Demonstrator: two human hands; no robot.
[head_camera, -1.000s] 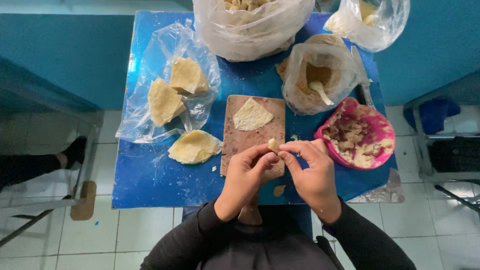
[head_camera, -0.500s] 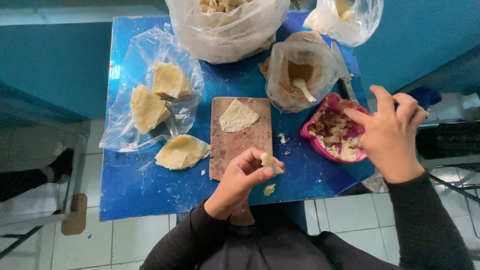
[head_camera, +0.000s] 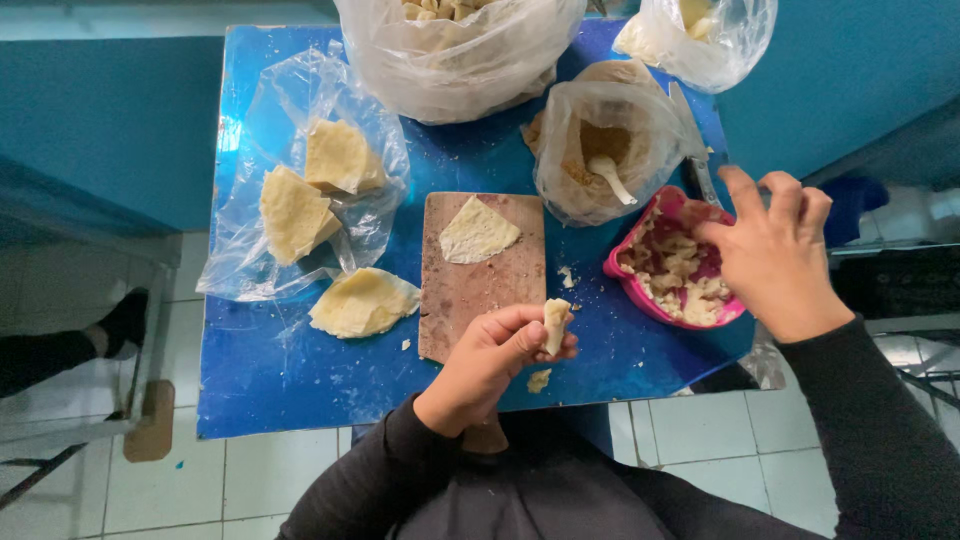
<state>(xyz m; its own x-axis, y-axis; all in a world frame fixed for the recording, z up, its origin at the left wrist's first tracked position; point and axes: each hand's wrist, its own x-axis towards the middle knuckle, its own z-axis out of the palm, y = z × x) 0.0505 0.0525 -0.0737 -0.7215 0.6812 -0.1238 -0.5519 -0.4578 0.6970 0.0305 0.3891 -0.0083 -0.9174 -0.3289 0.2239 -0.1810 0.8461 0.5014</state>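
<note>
The left hand (head_camera: 490, 362) is pinching a folded dough piece (head_camera: 555, 325) at the tabletop's near edge; the right hand (head_camera: 772, 250) is hovering open-fingered, holding nothing, over the pink bowl (head_camera: 640, 293) by the right edge.

We see a matt, worn wooden board (head_camera: 480, 290) on a glossy blue table (head_camera: 270, 380), crinkled clear plastic bags (head_camera: 300, 190), a smooth pink plastic bowl (head_camera: 640, 295), and floury, matt dough (head_camera: 478, 230).

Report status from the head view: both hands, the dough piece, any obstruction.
Left hand pinching folded dough piece over wooden board. Right hand open, fingers at pink bowl of filling. Nothing between hands and bowl.
</note>
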